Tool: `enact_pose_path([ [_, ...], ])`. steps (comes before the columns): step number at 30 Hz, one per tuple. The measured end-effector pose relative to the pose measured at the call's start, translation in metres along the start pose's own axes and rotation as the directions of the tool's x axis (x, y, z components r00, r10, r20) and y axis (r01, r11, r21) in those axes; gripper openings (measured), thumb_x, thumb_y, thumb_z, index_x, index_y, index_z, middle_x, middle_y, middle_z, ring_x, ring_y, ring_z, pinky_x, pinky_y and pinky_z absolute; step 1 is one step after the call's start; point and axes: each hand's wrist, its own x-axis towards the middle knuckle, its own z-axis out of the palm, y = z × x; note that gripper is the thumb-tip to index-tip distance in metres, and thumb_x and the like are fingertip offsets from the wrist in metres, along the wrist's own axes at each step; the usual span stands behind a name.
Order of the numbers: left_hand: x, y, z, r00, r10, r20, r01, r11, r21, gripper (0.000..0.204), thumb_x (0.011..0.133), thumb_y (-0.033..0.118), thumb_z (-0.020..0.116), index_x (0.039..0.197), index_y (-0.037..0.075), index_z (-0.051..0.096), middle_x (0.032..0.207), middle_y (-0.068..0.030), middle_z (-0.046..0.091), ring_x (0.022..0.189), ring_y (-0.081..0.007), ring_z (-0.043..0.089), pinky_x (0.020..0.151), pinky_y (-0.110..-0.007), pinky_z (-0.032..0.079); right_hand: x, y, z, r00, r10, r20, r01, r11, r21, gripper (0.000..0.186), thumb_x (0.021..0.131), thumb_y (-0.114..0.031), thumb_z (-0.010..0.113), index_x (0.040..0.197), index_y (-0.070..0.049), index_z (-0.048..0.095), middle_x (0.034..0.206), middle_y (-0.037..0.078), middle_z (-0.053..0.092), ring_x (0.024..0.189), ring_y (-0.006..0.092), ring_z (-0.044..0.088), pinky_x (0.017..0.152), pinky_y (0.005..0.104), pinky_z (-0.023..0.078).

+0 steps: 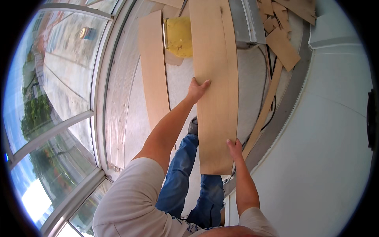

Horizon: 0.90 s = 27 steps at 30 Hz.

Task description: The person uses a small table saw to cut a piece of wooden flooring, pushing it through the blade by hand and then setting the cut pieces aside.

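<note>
A long light-brown wooden plank point(216, 118) stretches away from just before my legs to the top edge of the view. My left hand point(197, 90) grips its left edge about midway along, thumb lying on the upper face and fingers hidden beneath. Nearer to me, my right hand point(235, 150) holds the right edge close to the near end, its thumb on top. A thin dark crack runs lengthwise in the far part of the board. To the left, a second similar plank point(154, 67) lies on the floor.
A yellow bag or sheet point(179, 37) lies between the planks. Beyond the held board stands a grey metal machine or box point(246, 23). Wood offcuts point(283, 49) are piled at the far right, with dark cables point(272, 104) and a narrow strip along the white wall point(319, 158). Framed windows point(59, 130) line the left.
</note>
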Motion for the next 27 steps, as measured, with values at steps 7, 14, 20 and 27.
enact_pose_path([
  [7,-0.011,-0.011,-0.005,1.0,0.011,-0.002,-0.011,0.999,0.031,0.075,0.086,0.046,0.084,0.13,-0.006,0.053,0.12,-0.0243,0.07,0.107,-0.0309,0.072,0.088,-0.042,0.059,-0.01,0.007,0.004,1.0,0.004,0.0,-0.004,1.0,-0.014,0.045,0.093,-0.034,0.074,0.118,0.002,0.068,0.104,0.015,0.075,0.097,0.0252,0.071,0.087,0.0383,0.054],
  [14,-0.024,-0.014,-0.004,1.0,-0.002,-0.014,0.003,0.995,0.098,0.075,0.086,0.047,0.084,0.128,-0.007,0.052,0.12,-0.0253,0.07,0.107,-0.0314,0.072,0.087,-0.042,0.059,-0.021,0.014,0.002,1.0,0.013,0.0,-0.013,1.0,-0.019,0.046,0.093,-0.033,0.074,0.121,0.002,0.068,0.106,0.015,0.076,0.099,0.0248,0.071,0.088,0.037,0.055],
  [20,-0.031,-0.019,-0.005,1.0,0.008,-0.002,-0.008,1.0,0.018,0.074,0.086,0.045,0.084,0.128,-0.007,0.052,0.12,-0.025,0.07,0.105,-0.0312,0.073,0.087,-0.041,0.059,-0.029,0.014,0.0,1.0,0.007,-0.002,-0.007,0.998,-0.068,0.043,0.093,-0.032,0.074,0.118,0.003,0.067,0.104,0.015,0.075,0.095,0.0243,0.071,0.087,0.0371,0.055],
  [27,-0.033,-0.021,-0.004,1.0,0.008,0.007,-0.008,1.0,0.011,0.075,0.087,0.044,0.083,0.131,-0.008,0.051,0.121,-0.0241,0.07,0.107,-0.0302,0.072,0.089,-0.04,0.059,-0.033,0.01,-0.001,0.999,0.034,0.009,-0.033,0.999,-0.011,0.041,0.094,-0.03,0.074,0.12,0.002,0.067,0.107,0.011,0.075,0.096,0.0184,0.069,0.087,0.0346,0.054],
])
